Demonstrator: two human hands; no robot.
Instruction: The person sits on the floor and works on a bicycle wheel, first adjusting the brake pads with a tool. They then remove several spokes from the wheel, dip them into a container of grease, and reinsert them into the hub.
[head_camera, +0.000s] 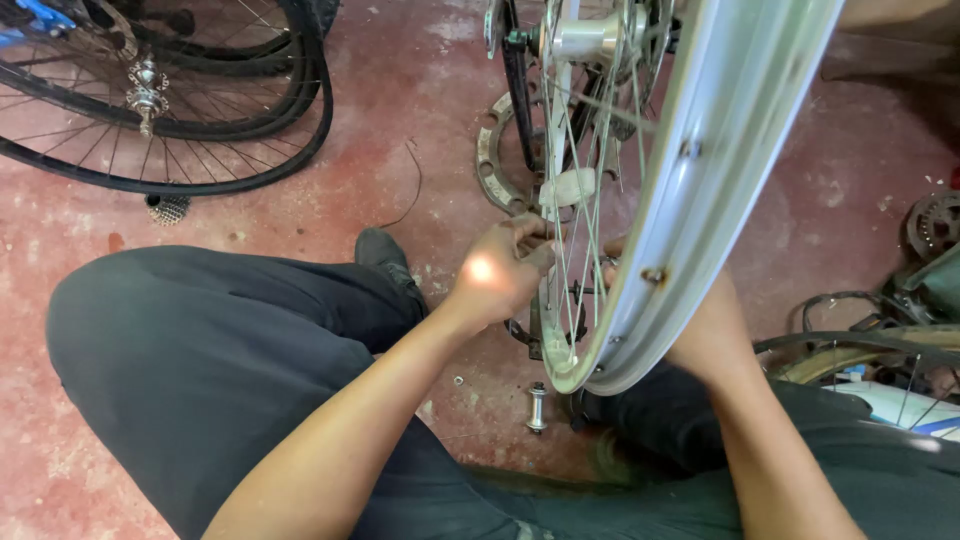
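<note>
Wheel rim, silver, stands upright in front of the seated person, running from the top right corner down to a point between the knees. Its bare metal edge faces the camera, with a rusty spot low on the curve. Thin spokes fan from the rim to a shiny hub near the top edge. A dark upright stand holds the wheel at the hub.

Floor is red, worn concrete. Person's legs in dark trousers fill the lower half, one dark shoe pointing at the wheel.

Second wheel with black tyre lies flat at top left, well apart. More rims and parts crowd the right edge.

Left hand is on the near side of the spokes, fingers pinched together on a spoke just left of the rim. Right hand reaches in from behind the rim; mostly hidden by rim and spokes, so its grip cannot be told.

Toothed metal ring lies on the floor behind the stand. Small cog cluster sits beside the black tyre. Short metal axle piece stands on the floor just below the rim's lowest point.
</note>
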